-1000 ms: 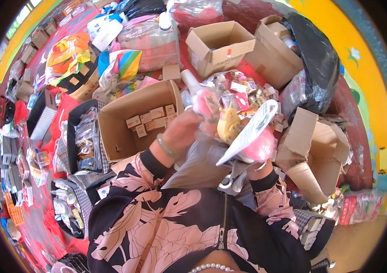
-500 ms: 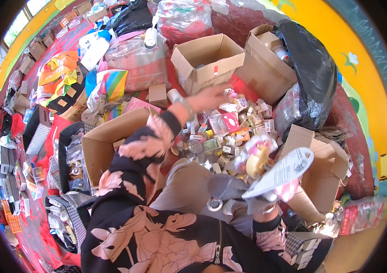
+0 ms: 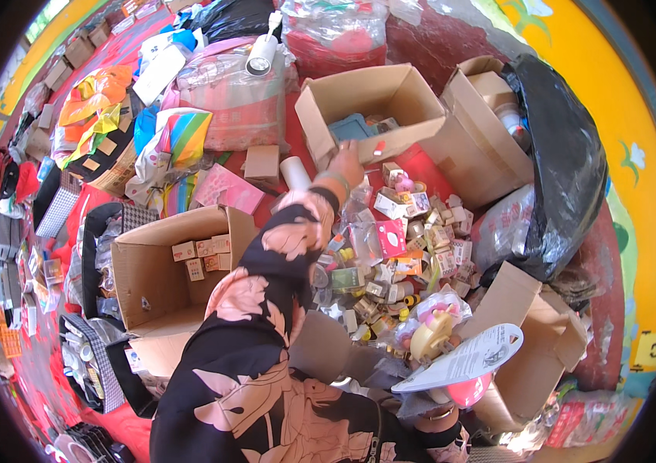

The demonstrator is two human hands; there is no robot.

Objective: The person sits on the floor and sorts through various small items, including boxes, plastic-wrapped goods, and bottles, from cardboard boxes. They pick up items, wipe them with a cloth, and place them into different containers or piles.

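My left hand (image 3: 345, 160) reaches forward, fingers closed over the near edge of an open cardboard box (image 3: 414, 140). That box tips toward me, and a blue plastic item (image 3: 351, 128) shows inside it. Low on the right, my right hand (image 3: 434, 417) is mostly hidden beneath a white carded package (image 3: 463, 360) with a pink part, which it holds. Against the card is a yellow and pink toy (image 3: 430, 336) in clear wrap; whether the same hand grips it too, I cannot tell. Between the hands spreads a pile of small boxes and bottles (image 3: 440, 247).
At left, an open carton (image 3: 139, 270) holds several small boxes. Another open carton (image 3: 524, 378) lies at right. Behind stand a tall carton (image 3: 474, 147) and a black plastic bag (image 3: 563, 177). A white cylindrical lamp (image 3: 261, 55) rests on wrapped bundles.
My left hand has moved from above the pile to the cardboard box's near edge, and the box now tilts toward me. My right hand, still with the carded package, sits lower in view.
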